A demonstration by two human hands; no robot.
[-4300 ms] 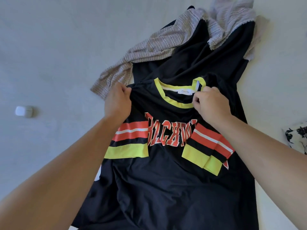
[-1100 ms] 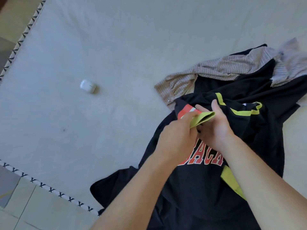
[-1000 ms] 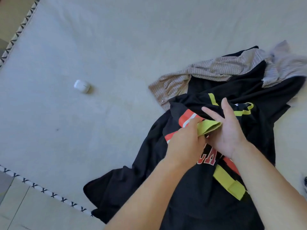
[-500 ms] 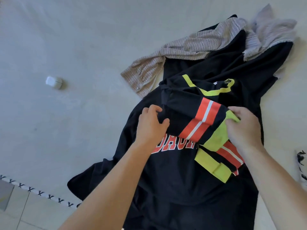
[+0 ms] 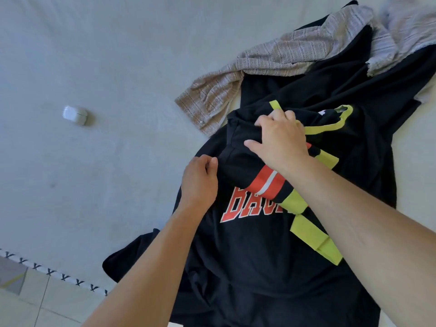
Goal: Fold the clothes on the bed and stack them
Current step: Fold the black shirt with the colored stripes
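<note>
Black jersey fabric is filling most of my view: the black shirt (image 5: 259, 251) is lying chest-up across the bed (image 5: 106, 55), running from six o'clock toward one o'clock, its yellow collar (image 5: 330, 125) at the far end. I am folding its sleeves inward, which I take to be the first step of folding this garment. My right hand (image 5: 282, 140) is pressing the striped sleeve (image 5: 269, 182) down across the chest, fingers (image 5: 264, 120) spread fairly wide and flat on the cloth near the shoulder. My left hand (image 5: 200, 182) is sitting at the shirt's nine o'clock edge with its fingers curled narrow; it seems to be pinching the side seam, though the dark cloth is making that hard to confirm. A beige knit garment (image 5: 283, 57) is waiting at twelve o'clock, partly lying on the black shirt, and a small white case (image 5: 75, 115) is resting well apart at ten o'clock.

Next I am expecting to need the sleeve smoothed flat, then the body's side brought over evenly, keeping the collar centred so the fold is squaring up.
</note>
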